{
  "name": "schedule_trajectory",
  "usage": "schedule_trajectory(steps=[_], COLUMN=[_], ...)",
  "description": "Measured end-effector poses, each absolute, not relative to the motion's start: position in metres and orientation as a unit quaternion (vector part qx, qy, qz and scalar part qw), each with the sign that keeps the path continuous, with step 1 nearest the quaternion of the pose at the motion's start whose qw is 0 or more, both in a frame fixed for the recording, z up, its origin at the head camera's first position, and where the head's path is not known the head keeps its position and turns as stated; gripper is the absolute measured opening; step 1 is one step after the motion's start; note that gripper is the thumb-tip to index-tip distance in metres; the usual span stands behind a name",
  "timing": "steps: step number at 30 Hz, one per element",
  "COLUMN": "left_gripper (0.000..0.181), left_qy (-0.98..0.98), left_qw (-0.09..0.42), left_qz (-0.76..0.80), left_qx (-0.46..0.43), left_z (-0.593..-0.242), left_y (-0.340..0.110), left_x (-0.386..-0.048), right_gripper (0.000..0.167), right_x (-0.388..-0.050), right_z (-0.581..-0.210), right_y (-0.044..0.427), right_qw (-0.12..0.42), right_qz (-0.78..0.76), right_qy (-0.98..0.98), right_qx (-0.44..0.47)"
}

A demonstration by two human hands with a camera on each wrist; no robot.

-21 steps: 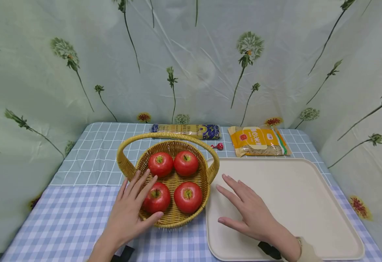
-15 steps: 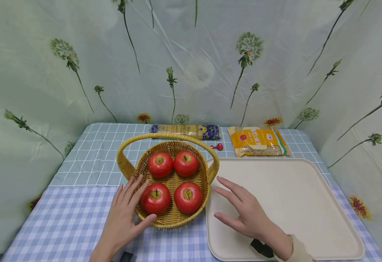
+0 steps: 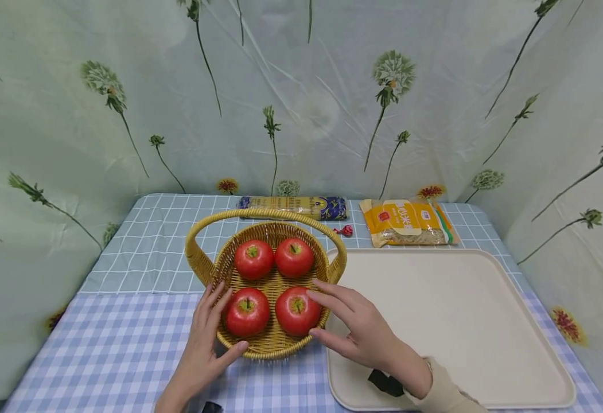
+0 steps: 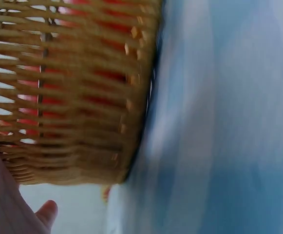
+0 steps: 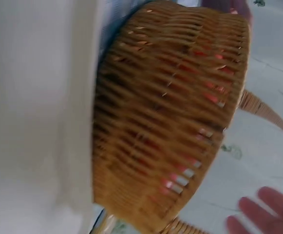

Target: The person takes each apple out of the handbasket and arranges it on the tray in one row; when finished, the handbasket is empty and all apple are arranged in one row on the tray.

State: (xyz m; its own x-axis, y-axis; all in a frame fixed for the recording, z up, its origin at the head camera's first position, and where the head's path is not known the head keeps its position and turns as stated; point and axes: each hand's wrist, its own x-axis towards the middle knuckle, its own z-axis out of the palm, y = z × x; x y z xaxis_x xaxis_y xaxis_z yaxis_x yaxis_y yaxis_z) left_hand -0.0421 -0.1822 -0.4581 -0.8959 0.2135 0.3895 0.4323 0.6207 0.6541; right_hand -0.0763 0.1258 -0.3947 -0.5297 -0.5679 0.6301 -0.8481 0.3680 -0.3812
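Observation:
A woven basket (image 3: 272, 349) with an upright arched handle holds several red apples (image 3: 246, 312). At its left front rim is my left hand (image 3: 200, 344), fingers spread; whether it touches the rim I cannot tell. My right hand (image 3: 360, 327) hovers at the right side, fingertips over the rim beside the front right apple (image 3: 298, 311), fingers extended and holding nothing. The left wrist view has the basket wall (image 4: 83, 97) beside my left hand (image 4: 7, 195). In the right wrist view, fingers of my right hand (image 5: 268, 212) are apart from the basket wall (image 5: 165, 107).
A beige tray (image 3: 446, 321) lies right of the basket, under my right forearm. Behind are a long blue and gold packet (image 3: 301, 206), a small red wrapped candy (image 3: 346, 230) and an orange bag of grain (image 3: 407, 222). A flowered curtain surrounds the table.
My right hand has moved left, from above the tray to the basket's right rim. My left hand has drawn back a little from over the front left apple to the rim.

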Motion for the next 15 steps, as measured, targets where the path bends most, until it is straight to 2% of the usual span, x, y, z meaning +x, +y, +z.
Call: schedule_trajectory(steps=[6,10,15], left_gripper=[0.091,0.089,0.089], left_qy=[-0.848,-0.84,-0.841], left_qw=[0.113,0.115,0.121], left_qz=[-0.492,-0.502,-0.498], left_qx=[-0.165,-0.167,-0.173], left_z=[-0.465,-0.468,-0.47], left_y=[-0.18,-0.181,-0.182], left_x=[-0.041,-0.041,-0.041], right_gripper=[0.055,0.054,0.051], right_x=[-0.081,-0.084,-0.087], right_z=[-0.394,-0.393,-0.394], right_y=[0.111,0.103,0.093], right_qw=[0.136,0.086,0.05], right_qz=[0.298,0.286,0.271], right_qy=[-0.848,-0.875,-0.896], right_qx=[0.416,0.38,0.348])
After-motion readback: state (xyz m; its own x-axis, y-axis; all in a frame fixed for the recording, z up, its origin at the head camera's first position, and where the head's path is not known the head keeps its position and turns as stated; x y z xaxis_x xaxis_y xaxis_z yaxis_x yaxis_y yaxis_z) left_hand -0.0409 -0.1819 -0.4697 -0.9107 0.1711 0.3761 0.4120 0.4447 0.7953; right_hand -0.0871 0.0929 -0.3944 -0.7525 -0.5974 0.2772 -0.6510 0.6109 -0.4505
